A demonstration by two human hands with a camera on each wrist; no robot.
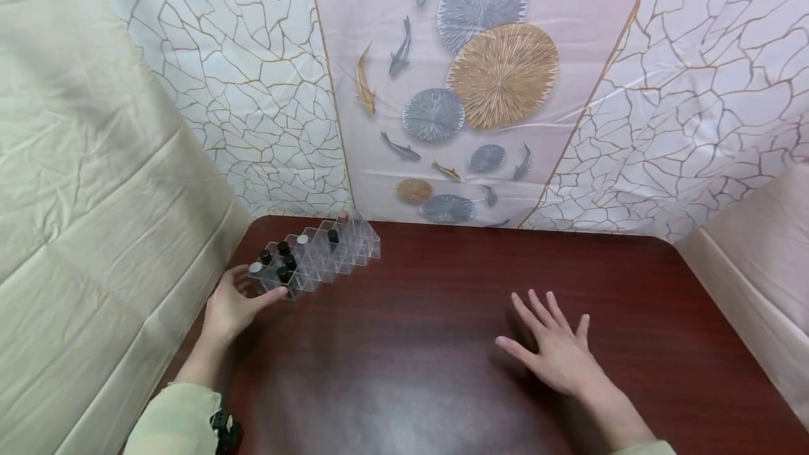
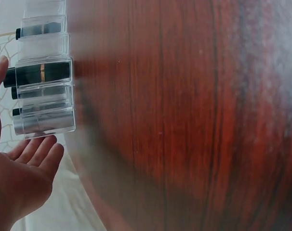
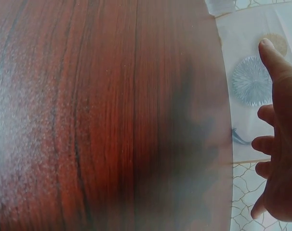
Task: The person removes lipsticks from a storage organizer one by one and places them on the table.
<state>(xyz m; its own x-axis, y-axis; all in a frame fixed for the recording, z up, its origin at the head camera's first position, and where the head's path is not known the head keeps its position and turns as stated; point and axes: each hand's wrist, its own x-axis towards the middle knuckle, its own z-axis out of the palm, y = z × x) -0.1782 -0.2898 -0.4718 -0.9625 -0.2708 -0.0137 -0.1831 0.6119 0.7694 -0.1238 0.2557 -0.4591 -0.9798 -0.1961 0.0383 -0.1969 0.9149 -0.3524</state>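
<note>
A clear acrylic lipstick organizer [image 1: 325, 255] stands at the table's back left, slanting away from me. Several capped lipstick tubes fill part of it; one black tube [image 2: 42, 73] has a gold band, and a silver tube [image 2: 45, 122] sits in the end slot. Around the organizer's near end spreads my left hand [image 1: 230, 304], thumb towards its front corner and fingers on the far left side. In the left wrist view those fingertips are right by the end wall, and the thumb is level with the caps. My right hand [image 1: 559, 350] hovers over the table's right side, fingers spread and holding nothing.
The dark red-brown wooden table [image 1: 404, 364] has a glossy sheen. A patterned cloth [image 1: 436, 90] with fish and round leaf shapes hangs along its back edge. Beige fabric [image 1: 82, 230] walls the left side, and pale fabric [image 1: 752, 286] walls the right.
</note>
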